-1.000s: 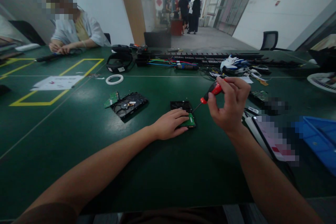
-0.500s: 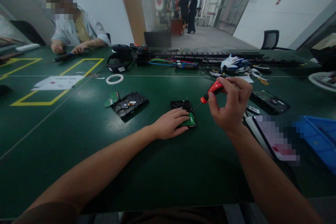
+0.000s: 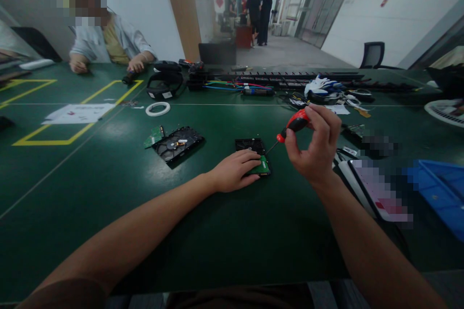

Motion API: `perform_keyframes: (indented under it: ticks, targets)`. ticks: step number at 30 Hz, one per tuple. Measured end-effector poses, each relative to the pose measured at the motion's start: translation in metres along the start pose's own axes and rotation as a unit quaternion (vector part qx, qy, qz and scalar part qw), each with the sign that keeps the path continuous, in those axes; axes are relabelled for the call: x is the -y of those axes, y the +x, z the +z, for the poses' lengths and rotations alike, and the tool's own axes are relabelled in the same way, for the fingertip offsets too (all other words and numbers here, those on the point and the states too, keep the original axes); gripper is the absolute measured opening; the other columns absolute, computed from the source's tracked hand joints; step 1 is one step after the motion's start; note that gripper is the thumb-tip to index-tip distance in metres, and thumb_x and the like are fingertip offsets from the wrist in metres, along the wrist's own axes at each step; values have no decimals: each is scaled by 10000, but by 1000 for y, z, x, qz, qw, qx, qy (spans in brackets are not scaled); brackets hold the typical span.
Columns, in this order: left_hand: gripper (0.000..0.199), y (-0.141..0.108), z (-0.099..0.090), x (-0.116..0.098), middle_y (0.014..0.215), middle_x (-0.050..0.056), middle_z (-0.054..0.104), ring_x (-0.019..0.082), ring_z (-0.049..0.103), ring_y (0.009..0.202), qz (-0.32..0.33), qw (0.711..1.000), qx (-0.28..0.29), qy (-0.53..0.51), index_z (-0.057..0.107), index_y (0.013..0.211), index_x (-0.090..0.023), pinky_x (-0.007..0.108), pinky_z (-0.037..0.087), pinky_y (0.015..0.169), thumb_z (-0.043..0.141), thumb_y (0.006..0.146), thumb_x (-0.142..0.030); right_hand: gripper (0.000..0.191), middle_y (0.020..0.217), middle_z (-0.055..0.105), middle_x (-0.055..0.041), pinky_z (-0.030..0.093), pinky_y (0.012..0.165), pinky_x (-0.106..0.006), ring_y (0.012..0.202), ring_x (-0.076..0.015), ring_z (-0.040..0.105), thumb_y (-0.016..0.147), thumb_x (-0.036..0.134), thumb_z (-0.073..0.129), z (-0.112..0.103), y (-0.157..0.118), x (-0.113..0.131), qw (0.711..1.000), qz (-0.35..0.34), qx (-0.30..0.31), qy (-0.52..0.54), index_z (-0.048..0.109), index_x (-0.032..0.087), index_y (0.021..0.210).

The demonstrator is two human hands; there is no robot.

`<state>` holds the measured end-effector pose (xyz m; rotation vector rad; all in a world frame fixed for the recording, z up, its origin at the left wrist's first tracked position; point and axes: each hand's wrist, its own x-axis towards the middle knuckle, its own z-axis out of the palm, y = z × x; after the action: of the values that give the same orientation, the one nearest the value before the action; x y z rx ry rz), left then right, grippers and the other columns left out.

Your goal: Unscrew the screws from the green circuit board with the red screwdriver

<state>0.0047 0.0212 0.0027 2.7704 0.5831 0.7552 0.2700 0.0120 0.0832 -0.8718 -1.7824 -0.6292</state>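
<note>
Right hand [image 3: 315, 147]: thumb and fingers clamped on the red-and-black handle of a screwdriver [image 3: 297, 121], shaft angled down and left, tip at the right edge of a small hard drive [image 3: 249, 145]; couldn't tell whether it sat in a screw. Left hand [image 3: 235, 172]: fingers extended and close together, laid over the drive and its green board [image 3: 264, 166], thumb apart from them at the near edge, not pinching. Drive lay flat on the green table [image 3: 217, 241], in front of the wearer, between the hands. Left of it, well apart: a larger open drive [image 3: 179, 146], with a loose green circuit board [image 3: 155, 137] at its left end. Beyond those: white ring [image 3: 157, 109], black headset-like strap [image 3: 165, 84], papers [image 3: 79, 113] over yellow tape lines. Far side had dark rails [image 3: 297, 78], coloured wires and white-blue gloves [image 3: 321, 87]. Right of the right hand: another dark drive [image 3: 377, 144], partly pixelated, then a flat screen device [image 3: 379, 190] and a blue bin [image 3: 438, 198]. Across the table at left sat a person [image 3: 112, 41], one hand on a dark object.
</note>
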Motion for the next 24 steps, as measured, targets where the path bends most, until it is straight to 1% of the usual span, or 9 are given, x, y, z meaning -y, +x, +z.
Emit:
perform_keyframes:
  ticks: [2, 4, 6, 8, 10, 15, 21, 24]
  targets:
    - [436, 0, 0, 1, 1516, 168, 635, 322, 598, 1452, 0, 1000, 2, 1, 630, 1441, -181, 584, 457, 1275, 604, 1091, -439, 721, 1487, 537, -172, 644, 977, -584, 1365, -395, 576, 930, 252, 713, 2, -2, -1, 1000, 14, 3, 7, 418, 287, 1587]
    - [433, 0, 1, 1, 1511, 168, 639, 321, 600, 1450, 1, 1000, 2, 2, 632, 1438, -179, 580, 455, 1278, 604, 1092, -437, 684, 1470, 533, -162, 670, 910, -524, 1333, -374, 595, 931, 247, 744, 1, -1, -1, 1000, 14, 2, 8, 459, 300, 1551]
    - [431, 1, 1, 1, 1506, 171, 642, 320, 602, 1447, 3, 1000, 1, 4, 637, 1431, -170, 572, 451, 1283, 603, 1093, -435, 626, 1423, 533, -153, 671, 891, -486, 1264, -342, 625, 921, 249, 782, 0, 2, -1, 1000, 1, -8, 4, 527, 287, 1491]
    - [432, 1, 1, 1, 1498, 178, 646, 317, 605, 1443, 6, 1000, 0, 6, 642, 1422, -153, 562, 444, 1291, 605, 1093, -430, 569, 1364, 529, -144, 661, 903, -473, 1189, -310, 640, 905, 251, 810, -1, 5, 0, 1000, -15, -25, -3, 590, 259, 1430]
    - [432, 1, 1, 1, 1490, 185, 650, 318, 609, 1439, 7, 1000, -3, 7, 647, 1412, -140, 555, 443, 1292, 612, 1090, -426, 539, 1334, 521, -143, 651, 925, -480, 1179, -307, 627, 902, 234, 793, -2, 7, 2, 999, -15, -30, -7, 615, 237, 1412]
    - [428, 0, 1, 1, 1504, 170, 648, 325, 606, 1446, 2, 1000, -2, 7, 641, 1425, -166, 577, 451, 1282, 614, 1087, -426, 585, 1409, 472, -169, 623, 1033, -532, 1302, -342, 595, 938, 148, 670, -2, 6, 4, 1000, -1, -3, 8, 569, 226, 1509]
    - [443, 0, 1, 1, 1508, 182, 640, 320, 598, 1454, 4, 1000, 1, 5, 636, 1439, -151, 559, 441, 1291, 614, 1088, -420, 639, 1448, 505, -182, 620, 1036, -540, 1345, -361, 592, 949, 159, 706, 0, 4, 2, 1000, -5, -10, 1, 543, 243, 1562]
    - [436, 0, 1, 1, 1500, 180, 644, 322, 605, 1441, 4, 1000, 1, 8, 639, 1433, -150, 566, 449, 1283, 605, 1092, -419, 649, 1515, 527, -185, 584, 1091, -575, 1390, -380, 579, 955, 189, 714, -1, 1, 1, 1000, -7, 2, -3, 542, 250, 1577]
